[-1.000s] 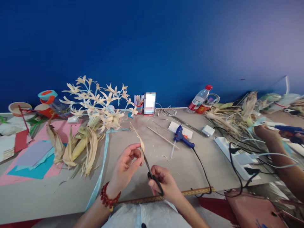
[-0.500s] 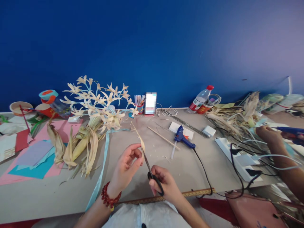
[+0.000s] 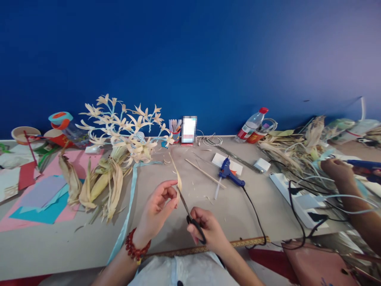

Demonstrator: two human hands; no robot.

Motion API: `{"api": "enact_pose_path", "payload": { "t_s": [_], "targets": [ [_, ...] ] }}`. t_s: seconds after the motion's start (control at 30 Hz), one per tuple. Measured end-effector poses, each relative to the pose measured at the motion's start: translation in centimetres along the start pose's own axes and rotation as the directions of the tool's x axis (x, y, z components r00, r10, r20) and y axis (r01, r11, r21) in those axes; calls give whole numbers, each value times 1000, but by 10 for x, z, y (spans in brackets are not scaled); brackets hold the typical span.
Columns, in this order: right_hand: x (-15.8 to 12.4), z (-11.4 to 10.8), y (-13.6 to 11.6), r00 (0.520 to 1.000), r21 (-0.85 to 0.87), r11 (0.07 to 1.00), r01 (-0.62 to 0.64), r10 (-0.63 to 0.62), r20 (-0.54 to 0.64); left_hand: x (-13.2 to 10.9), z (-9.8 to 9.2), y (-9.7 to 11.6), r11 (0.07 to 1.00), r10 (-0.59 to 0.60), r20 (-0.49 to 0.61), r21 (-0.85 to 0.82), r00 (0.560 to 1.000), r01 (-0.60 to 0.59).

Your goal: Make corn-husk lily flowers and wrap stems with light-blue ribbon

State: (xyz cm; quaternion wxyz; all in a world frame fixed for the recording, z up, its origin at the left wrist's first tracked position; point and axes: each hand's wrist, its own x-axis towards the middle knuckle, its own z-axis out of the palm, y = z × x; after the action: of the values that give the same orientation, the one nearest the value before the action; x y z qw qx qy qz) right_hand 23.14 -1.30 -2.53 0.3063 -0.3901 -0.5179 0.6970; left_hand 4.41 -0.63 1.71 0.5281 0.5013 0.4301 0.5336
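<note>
Between the thumb and fingers of my left hand (image 3: 162,200) is a thin pale strip of corn husk (image 3: 179,180), its pointed tip upward. My right hand (image 3: 206,228) grips black-handled scissors (image 3: 195,227), with fingers in the loops. The scissor blades reach up and left to the husk strip, close to my left fingertips; they look nearly closed. Small pale trimmings (image 3: 208,198) lie on the table beyond the scissors. A blue glue gun (image 3: 228,173) rests to the right of my hands, and a wooden stick (image 3: 205,173) lies left of it.
Husk flowers (image 3: 131,127) on blue stems stand at back left, above dried corn husks (image 3: 98,184). A light blue ribbon (image 3: 127,218) runs down the table. At right are a power strip (image 3: 290,196) with cables, a bottle (image 3: 251,125) and another person's hand (image 3: 339,172) near a second glue gun.
The husk strip's tip has swung slightly to the right, and a small curled pale sliver now shows beside it. Both my hands and the scissors are nearly where they were.
</note>
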Motion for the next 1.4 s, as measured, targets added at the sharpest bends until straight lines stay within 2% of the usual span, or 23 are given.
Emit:
{"api": "enact_pose_path", "payload": {
  "t_s": [0.37,0.5,0.67,0.8,0.93,1.07,1.23,1.33,1.4],
  "targets": [
    [7,-13,-4,997,-74,997,-18,13,-70,1,-3,-3,999,-28,19,-39,999,29],
    [16,-11,-15,988,-28,994,106,-109,-111,-2,-1,-6,997,-8,-3,74,1000,8],
    [28,5,-35,942,96,959,268,-240,-236,-5,1,-4,979,44,42,195,998,-51],
    [37,11,-46,949,134,958,255,-221,-226,-8,1,-4,966,56,100,245,993,-79],
    [38,8,-46,956,145,962,230,-195,-221,-8,-1,-4,965,37,60,257,997,-52],
    [33,9,-40,958,154,960,232,-198,-205,-5,0,-3,995,23,-9,102,1000,-22],
    [31,17,-33,907,188,934,303,-222,-358,-6,11,-10,972,-67,-117,-232,991,38],
    [33,24,-31,884,204,917,344,-243,-400,-9,20,-18,957,-129,-126,-276,984,91],
    [33,27,-30,881,206,911,357,-255,-399,-10,23,-22,959,-114,-149,-275,982,69]
  ]
}}
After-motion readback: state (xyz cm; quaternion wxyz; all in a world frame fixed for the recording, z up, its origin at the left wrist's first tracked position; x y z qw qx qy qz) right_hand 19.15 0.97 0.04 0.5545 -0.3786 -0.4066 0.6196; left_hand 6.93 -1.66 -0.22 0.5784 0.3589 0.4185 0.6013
